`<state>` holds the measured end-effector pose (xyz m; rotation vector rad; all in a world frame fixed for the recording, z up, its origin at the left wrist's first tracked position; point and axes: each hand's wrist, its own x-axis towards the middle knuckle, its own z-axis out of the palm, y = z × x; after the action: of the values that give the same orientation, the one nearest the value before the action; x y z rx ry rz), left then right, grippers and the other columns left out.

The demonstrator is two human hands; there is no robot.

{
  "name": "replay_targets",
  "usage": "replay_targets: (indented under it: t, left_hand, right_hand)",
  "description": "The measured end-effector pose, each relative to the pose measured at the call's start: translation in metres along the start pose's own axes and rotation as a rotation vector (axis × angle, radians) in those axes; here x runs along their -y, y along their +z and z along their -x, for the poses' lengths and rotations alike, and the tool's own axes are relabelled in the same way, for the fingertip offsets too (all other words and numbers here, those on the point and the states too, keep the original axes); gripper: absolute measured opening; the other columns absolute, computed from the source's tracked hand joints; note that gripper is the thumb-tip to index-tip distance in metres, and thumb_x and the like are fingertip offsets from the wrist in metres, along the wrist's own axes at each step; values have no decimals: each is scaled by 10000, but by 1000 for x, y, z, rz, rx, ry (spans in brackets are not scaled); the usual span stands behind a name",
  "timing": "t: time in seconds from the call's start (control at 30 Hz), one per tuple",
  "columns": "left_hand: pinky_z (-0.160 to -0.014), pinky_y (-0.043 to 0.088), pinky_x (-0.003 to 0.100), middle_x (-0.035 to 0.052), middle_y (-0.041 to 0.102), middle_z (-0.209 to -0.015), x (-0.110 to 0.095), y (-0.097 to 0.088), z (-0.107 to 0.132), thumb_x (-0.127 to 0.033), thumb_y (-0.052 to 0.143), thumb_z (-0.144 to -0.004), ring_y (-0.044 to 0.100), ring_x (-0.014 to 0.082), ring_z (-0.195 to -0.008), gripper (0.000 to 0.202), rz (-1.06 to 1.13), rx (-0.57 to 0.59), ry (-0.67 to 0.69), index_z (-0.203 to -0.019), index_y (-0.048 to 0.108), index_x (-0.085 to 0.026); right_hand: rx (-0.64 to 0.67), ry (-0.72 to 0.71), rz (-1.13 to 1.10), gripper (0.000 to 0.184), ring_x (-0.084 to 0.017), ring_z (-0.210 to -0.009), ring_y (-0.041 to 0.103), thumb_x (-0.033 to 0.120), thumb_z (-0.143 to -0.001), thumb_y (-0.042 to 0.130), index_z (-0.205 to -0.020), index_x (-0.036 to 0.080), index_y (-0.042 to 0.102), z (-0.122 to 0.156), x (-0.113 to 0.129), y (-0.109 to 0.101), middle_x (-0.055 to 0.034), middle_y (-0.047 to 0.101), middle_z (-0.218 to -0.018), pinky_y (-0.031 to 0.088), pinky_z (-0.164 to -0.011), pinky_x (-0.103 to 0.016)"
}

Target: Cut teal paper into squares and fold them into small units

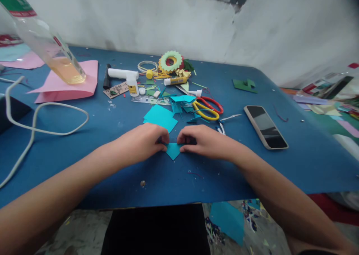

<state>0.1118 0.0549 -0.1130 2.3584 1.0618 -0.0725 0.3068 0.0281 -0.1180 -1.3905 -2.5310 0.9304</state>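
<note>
A small teal paper piece (173, 150) lies on the blue table (112, 172), its point toward me. My left hand (144, 142) has its fingers curled and pressed on the paper's left corner. My right hand (200, 141) is curled the same way on the right corner. The fingertips of both hands nearly meet above the paper. Just beyond the hands lies a stack of teal paper squares (159, 117).
Yellow and red scissors (207, 108) and a phone (265, 126) lie to the right. Glue bottles (131, 83), a green paper wreath (171, 61), scraps and a ruler crowd the middle back. A tilted bottle (45, 42) on pink paper (70, 83) and a white cable (36, 126) are at the left.
</note>
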Motion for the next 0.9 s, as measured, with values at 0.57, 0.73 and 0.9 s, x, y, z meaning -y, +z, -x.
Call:
replay_targets:
  t: [0.57,0.73,0.9]
  left_hand:
    - [-512,331,210,-36,593,-599,6,-6,-9,-267,610,-730,498,102,-546,133,112,76,-11,-814,684,-195]
    - [-511,326,206,-40,586,-604,7,-5,-8,-260,580,-749,497,99,-547,158,136,96,6,-855,677,-195]
    - [-487,294,212,-29,582,-608,2,4,-8,-335,551,-769,483,103,-544,180,104,5,-14,-775,657,-190]
  right_hand:
    - [37,131,-116,21,-94,-553,493,146,-743,592,-752,150,611,-7,3,-3,17,568,-623,360,-518,-215]
    - [20,139,-171,43,-91,-555,477,178,-751,598,-770,145,615,-7,1,0,20,551,-621,353,-518,-210]
    - [14,137,-189,45,-89,-558,479,167,-745,595,-769,138,620,-8,1,1,20,552,-620,355,-522,-208]
